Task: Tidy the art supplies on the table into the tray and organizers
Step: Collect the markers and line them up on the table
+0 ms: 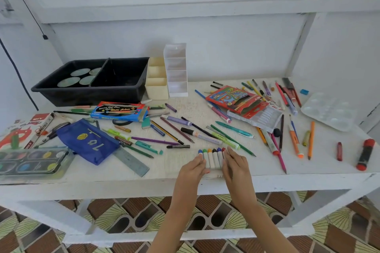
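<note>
- Row of crayons [212, 158]: white-wrapped, tips blue, green, orange, black, blue and red; lying side by side near the front edge of the white table [123, 181].
- Left hand [194, 165]: fingers fairly straight, laid against the blue-tipped end of the row; no curled grip visible.
- Right hand [236, 163]: fingers extended, pressed against the red-tipped end, partly covering it; thumb position possibly under the row, cannot tell.
- Black tray [123, 92]: back left, two compartments; round discs in the left one.
- Cream organizer [156, 88]: touching the tray's right side.
- White tiered organizer [176, 76]: just beside the cream one.
- Blue pencil pouch [88, 141], metal ruler [131, 160], watercolour set [30, 162]: left front.
- Loose pens and pencils: scattered mid-table and to the right.
</note>
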Motion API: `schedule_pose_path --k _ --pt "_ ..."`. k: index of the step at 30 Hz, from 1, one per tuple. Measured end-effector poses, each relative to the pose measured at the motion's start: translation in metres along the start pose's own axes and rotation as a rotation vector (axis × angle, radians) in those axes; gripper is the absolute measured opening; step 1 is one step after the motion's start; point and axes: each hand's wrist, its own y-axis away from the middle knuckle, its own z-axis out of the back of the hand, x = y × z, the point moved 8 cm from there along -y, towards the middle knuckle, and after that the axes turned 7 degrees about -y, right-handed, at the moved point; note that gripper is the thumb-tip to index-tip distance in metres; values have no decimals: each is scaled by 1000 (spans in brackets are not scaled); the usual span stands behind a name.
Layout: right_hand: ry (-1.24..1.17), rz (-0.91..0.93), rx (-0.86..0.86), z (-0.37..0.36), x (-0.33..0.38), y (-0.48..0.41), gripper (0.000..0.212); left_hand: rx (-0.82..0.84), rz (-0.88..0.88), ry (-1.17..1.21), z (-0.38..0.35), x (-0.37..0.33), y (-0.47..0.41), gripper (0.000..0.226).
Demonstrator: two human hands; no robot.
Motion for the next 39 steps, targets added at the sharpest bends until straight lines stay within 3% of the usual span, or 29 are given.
schedule_pose_path --k 4,9,13,17,25,30,35,39 --pt "-3 21 -9 1 0 0 31 -40 -10 -92 2 3 -2 33" --pt "-72 -57 2 4 -3 -3 32 -187 -251 -365 11 -30 -10 22" --pt "-104 -111 -82 24 -3 -9 28 -245 -296 -377 10 -45 -23 27" --pt "-164 -182 -176 49 -14 -29 25 -192 -202 -281 -8 -49 -42 39" --pt "-139 -278 -217 88 -85 -93 23 -188 -5 -60 -52 -70 -113 27" --pt "-59 -329 -81 97 -133 -150 28 -268 267 110 -71 -68 -169 24" --pt "129 -335 89 91 -177 -198 35 -305 496 105 -87 -52 -206 26" --pt "191 -316 212 80 -196 -214 30 -327 614 16 -95 -33 -219 44"
